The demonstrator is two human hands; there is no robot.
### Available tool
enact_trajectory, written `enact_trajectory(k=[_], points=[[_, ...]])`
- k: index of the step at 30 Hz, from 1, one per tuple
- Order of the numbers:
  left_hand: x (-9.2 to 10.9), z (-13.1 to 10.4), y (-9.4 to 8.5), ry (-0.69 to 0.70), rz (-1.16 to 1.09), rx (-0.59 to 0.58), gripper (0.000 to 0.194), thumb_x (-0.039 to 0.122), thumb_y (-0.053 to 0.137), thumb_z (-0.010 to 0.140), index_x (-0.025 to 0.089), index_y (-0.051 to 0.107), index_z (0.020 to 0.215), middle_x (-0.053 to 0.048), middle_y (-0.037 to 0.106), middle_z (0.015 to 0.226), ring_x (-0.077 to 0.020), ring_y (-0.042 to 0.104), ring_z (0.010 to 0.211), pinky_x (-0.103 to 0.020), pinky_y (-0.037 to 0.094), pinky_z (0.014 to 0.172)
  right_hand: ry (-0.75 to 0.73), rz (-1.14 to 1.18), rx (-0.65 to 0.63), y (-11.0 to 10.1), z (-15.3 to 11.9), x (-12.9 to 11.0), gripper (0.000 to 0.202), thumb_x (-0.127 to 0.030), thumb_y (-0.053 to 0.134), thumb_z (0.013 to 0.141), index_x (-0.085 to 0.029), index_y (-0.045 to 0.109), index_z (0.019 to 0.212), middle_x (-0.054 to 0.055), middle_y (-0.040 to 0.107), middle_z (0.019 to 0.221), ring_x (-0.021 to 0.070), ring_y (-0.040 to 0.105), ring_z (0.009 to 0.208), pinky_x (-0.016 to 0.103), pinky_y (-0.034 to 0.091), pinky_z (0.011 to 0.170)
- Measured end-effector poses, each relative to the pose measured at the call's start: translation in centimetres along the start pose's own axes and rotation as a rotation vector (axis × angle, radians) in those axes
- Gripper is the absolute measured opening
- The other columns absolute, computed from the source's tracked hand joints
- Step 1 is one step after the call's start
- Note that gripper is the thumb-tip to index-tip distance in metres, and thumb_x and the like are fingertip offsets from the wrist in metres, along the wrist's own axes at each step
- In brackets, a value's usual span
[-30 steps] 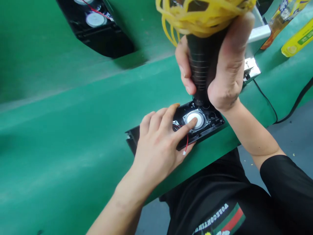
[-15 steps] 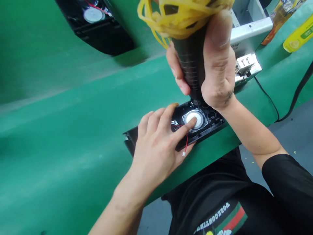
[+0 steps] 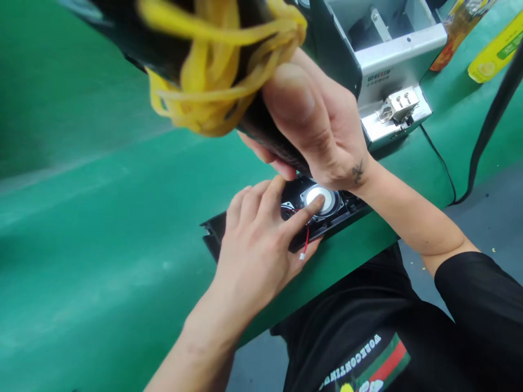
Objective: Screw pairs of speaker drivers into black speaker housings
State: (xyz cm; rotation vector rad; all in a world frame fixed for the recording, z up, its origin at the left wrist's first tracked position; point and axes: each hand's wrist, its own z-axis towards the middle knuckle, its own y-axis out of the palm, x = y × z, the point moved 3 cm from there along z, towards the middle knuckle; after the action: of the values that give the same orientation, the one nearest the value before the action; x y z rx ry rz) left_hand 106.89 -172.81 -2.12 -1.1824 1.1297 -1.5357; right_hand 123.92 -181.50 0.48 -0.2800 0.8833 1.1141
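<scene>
A black housing (image 3: 213, 231) lies at a slant near the table's front edge, partly covered by both hands. Inside it sits a round speaker (image 3: 312, 196) with a white centre. My left hand (image 3: 257, 234) grips the housing, one finger pressed on the speaker. A red wire (image 3: 306, 239) with a white connector hangs over the housing's near side. Above the housing, my right hand (image 3: 318, 120) is wrapped round a black tool (image 3: 273, 136), which has yellow bands (image 3: 229, 71) wound about its upper part. The tool's lower tip is hidden behind my right hand.
A metal device (image 3: 400, 60) with a silver front block stands at the back right of the green table (image 3: 102, 228). Beside it lie an amber bottle (image 3: 457, 32) and a yellow package (image 3: 496, 51). A thick black cable (image 3: 486, 130) runs down the right side.
The tool's upper end has tilted left and come nearer the camera, and my right hand has moved left with it. My left hand stays on the housing. The view has shifted slightly.
</scene>
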Motion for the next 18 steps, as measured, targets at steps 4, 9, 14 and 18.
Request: enact_trajectory(k=[4, 9, 14, 18], points=[[-0.1, 0.1, 0.0, -0.006, 0.015, -0.025, 0.041, 0.033, 0.074, 0.102, 0.026, 0.081, 0.142, -0.025, 0.062, 0.157, -0.0519, 0.063, 0.141, -0.077, 0.053, 0.118, 0.046, 0.006, 0.045, 0.9, -0.3, -0.3, 0.002, -0.025, 0.049, 0.107, -0.024, 0.048, 0.107, -0.012, 0.056, 0.067, 0.0075, 0.068, 0.065, 0.016, 0.058, 0.066], [-0.1, 0.1, 0.1, -0.019, 0.016, -0.022, 0.041, 0.035, 0.072, 0.103, 0.027, 0.079, 0.142, -0.022, 0.058, 0.162, -0.0512, 0.06, 0.145, -0.077, 0.051, 0.121, 0.235, 0.031, 0.16, 1.1, -0.8, -1.2, 0.054, -0.076, 0.062, 0.104, -0.025, 0.046, 0.102, -0.01, 0.055, 0.065, 0.0089, 0.06, 0.059, 0.021, 0.053, 0.064], [0.2, 0.3, -0.1, -0.016, 0.0, -0.011, 0.04, 0.032, 0.071, 0.103, 0.024, 0.081, 0.141, -0.025, 0.059, 0.161, -0.053, 0.062, 0.142, -0.08, 0.051, 0.119, 0.345, -0.081, 0.139, 0.9, -1.2, -1.1, 0.078, -0.092, 0.045, 0.099, -0.02, 0.056, 0.125, -0.009, 0.053, 0.07, 0.0101, 0.058, 0.055, 0.024, 0.054, 0.062], [0.1, 0.3, 0.1, -0.014, -0.007, -0.001, 0.041, 0.03, 0.073, 0.101, 0.024, 0.081, 0.141, -0.026, 0.06, 0.159, -0.0534, 0.063, 0.142, -0.079, 0.052, 0.119, 0.284, -0.077, 0.116, 0.9, -1.5, -0.6, 0.082, -0.099, 0.043, 0.097, -0.021, 0.055, 0.121, -0.011, 0.052, 0.069, 0.0071, 0.056, 0.055, 0.022, 0.053, 0.065]])
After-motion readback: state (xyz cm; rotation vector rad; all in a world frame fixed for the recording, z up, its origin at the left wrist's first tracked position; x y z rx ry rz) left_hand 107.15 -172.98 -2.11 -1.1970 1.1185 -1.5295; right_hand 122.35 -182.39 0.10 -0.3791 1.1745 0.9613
